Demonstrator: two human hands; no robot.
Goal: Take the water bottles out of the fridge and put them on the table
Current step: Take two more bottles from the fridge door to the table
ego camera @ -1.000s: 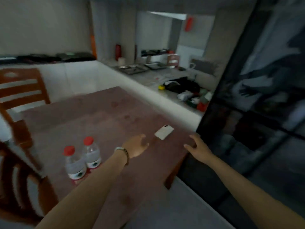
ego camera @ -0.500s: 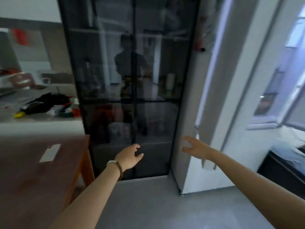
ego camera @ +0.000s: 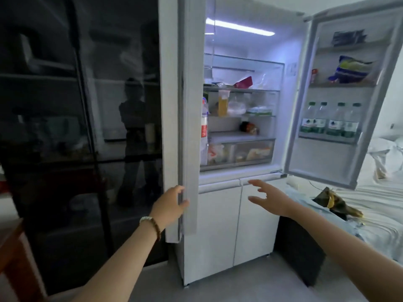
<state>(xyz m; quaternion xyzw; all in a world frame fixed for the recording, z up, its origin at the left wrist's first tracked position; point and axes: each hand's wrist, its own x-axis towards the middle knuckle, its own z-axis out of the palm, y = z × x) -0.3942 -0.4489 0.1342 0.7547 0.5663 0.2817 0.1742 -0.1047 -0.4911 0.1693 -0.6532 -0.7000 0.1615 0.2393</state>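
The white fridge (ego camera: 220, 225) stands with both upper doors open and its light on. Several green-capped water bottles (ego camera: 329, 122) stand in a row on the lower shelf of the right door (ego camera: 322, 162), which is swung wide. A taller red-labelled bottle (ego camera: 204, 127) shows behind the left door (ego camera: 189, 105), which I see edge-on. My left hand (ego camera: 171, 207) grips that door's lower edge. My right hand (ego camera: 269, 197) hovers open in front of the lower drawers, below the bottles and apart from them. A corner of the wooden table (ego camera: 12, 247) is at far left.
A tall dark glass cabinet (ego camera: 76, 127) fills the left, between table and fridge. The fridge shelves hold food, jars and bags. Right of the fridge stand a black box (ego camera: 298, 247) and a white-covered surface (ego camera: 381, 205) with a leaf-wrapped bundle (ego camera: 333, 201).
My view has swung right, from the table with two bottles, past the glass cabinet, to the fridge. The fridge doors now stand open, and my left hand has taken hold of the left door.
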